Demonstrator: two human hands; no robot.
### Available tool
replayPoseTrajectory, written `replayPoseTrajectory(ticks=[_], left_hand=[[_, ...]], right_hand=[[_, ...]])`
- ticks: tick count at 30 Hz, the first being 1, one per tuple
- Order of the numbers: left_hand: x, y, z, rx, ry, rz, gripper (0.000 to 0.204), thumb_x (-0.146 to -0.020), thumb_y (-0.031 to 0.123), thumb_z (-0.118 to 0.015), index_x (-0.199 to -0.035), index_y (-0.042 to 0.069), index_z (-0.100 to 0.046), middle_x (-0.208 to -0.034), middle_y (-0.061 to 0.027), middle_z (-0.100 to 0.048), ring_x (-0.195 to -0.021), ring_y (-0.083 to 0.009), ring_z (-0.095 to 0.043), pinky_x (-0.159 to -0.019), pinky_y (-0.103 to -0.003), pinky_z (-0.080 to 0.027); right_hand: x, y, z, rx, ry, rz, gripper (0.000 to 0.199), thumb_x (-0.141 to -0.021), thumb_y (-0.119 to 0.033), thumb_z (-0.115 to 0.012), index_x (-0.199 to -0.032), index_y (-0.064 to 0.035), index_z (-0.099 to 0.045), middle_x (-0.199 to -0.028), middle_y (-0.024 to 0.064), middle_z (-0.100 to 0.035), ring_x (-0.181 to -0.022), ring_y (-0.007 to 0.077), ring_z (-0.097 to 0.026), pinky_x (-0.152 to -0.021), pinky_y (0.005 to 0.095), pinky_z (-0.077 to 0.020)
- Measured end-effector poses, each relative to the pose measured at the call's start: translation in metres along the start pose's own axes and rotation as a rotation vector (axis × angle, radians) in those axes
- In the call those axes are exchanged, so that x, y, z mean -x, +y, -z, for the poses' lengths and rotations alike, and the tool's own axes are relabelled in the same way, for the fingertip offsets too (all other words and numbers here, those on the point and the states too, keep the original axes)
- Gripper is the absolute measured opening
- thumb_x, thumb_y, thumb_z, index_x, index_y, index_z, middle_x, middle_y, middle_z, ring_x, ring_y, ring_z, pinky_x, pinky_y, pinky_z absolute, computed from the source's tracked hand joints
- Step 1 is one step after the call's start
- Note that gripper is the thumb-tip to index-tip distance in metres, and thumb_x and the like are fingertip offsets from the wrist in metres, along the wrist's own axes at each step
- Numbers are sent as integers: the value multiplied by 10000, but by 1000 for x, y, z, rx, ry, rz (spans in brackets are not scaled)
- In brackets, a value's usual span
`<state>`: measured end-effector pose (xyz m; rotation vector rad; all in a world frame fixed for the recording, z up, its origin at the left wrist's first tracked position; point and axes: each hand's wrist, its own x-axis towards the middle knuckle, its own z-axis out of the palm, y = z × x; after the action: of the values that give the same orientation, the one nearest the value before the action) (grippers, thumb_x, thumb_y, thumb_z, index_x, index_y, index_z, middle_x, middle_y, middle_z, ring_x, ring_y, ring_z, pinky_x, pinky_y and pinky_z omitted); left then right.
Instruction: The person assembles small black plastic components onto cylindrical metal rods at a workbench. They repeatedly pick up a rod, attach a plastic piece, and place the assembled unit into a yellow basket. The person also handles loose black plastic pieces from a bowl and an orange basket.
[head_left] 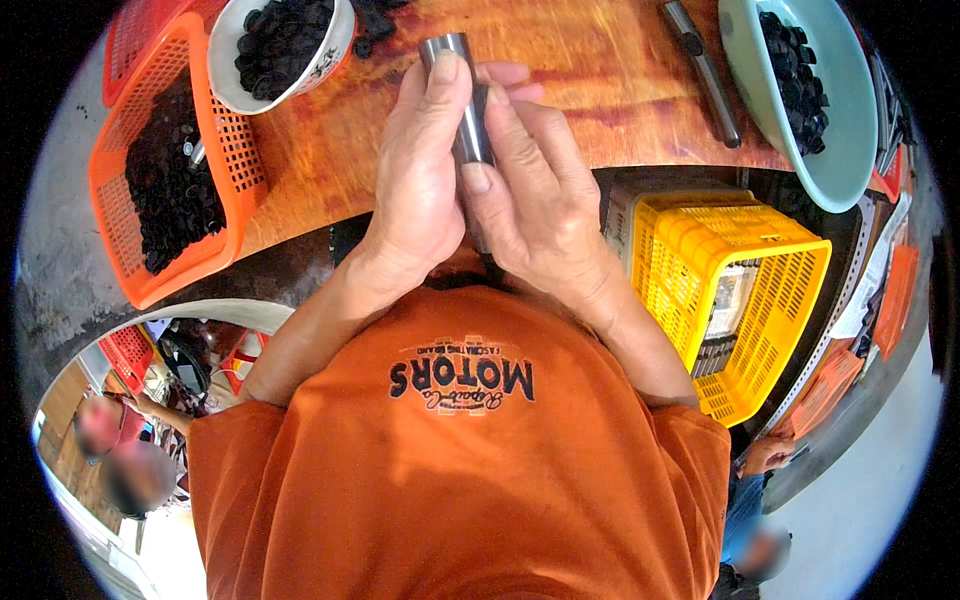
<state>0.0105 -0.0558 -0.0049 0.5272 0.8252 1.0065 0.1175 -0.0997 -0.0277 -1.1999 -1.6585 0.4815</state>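
Observation:
Between my two hands, close to the near edge of the wooden table, is a shiny dark metal tube (pixel 474 140). It points away from me, tilted slightly to the left at its far end. My left hand (pixel 420 190) wraps the tube from the left, its thumb lying along the upper end. From the right, my right hand (pixel 545 195) grips it with thumb and fingers pressed on its side. The near end is partly hidden between my palms. A similar slim metal tube (pixel 712 90) lies on the table to the right, beside a pale blue basin (pixel 850 120).
Small black parts fill a white bowl (pixel 232 75) and an orange basket (pixel 250 150) at the left; more lie in the basin. A yellow crate (pixel 735 240) stands below the table's right side. Other people are nearby, a person's hand (pixel 768 455) showing at lower right.

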Motion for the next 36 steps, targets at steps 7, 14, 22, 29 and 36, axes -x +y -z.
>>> replayPoseTrajectory(ticks=[7,14,22,29,36], left_hand=[[0,1,7,-212,-12,17,359,-1023,348,-365,-1133,25,-476,-1108,-138,-591,-1021,-213,-586,-892,-336,-491],[3,0,1,-149,4,37,352,-990,395,-468,-1070,54,-508,-1024,-71,-603,-879,-110,-562,-788,-274,-483],[8,-2,-5,-244,7,81,356,-994,394,-460,-1148,74,-477,-1049,-70,-607,-887,-105,-573,-776,-269,-488],[7,-2,-16,-722,-155,55,348,-1022,360,-378,-1090,56,-533,-945,-62,-597,-829,-104,-583,-732,-240,-478],[-11,-13,-13,-954,-312,240,352,-987,356,-485,-1066,15,-518,-733,-26,-553,-551,-59,-506,-464,-203,-417]], right_hand=[[1,-1,7,-35,-68,-70,481,-804,-89,-691,-1219,97,-533,-1062,243,-568,-898,350,-618,-752,385,-533],[5,-2,5,-70,6,-35,543,-802,-168,-736,-1224,107,-531,-1052,245,-584,-908,331,-622,-767,365,-530],[18,-1,7,-217,32,-93,641,-815,-188,-734,-1315,96,-451,-1153,246,-549,-971,312,-581,-784,344,-510],[46,-12,27,-534,132,-487,531,-863,10,-641,-1361,12,-458,-1157,82,-552,-984,135,-553,-792,229,-474],[60,-11,48,-1146,170,-1022,413,-979,-205,-518,-1353,-35,-483,-864,34,-603,-688,72,-578,-475,200,-489]])
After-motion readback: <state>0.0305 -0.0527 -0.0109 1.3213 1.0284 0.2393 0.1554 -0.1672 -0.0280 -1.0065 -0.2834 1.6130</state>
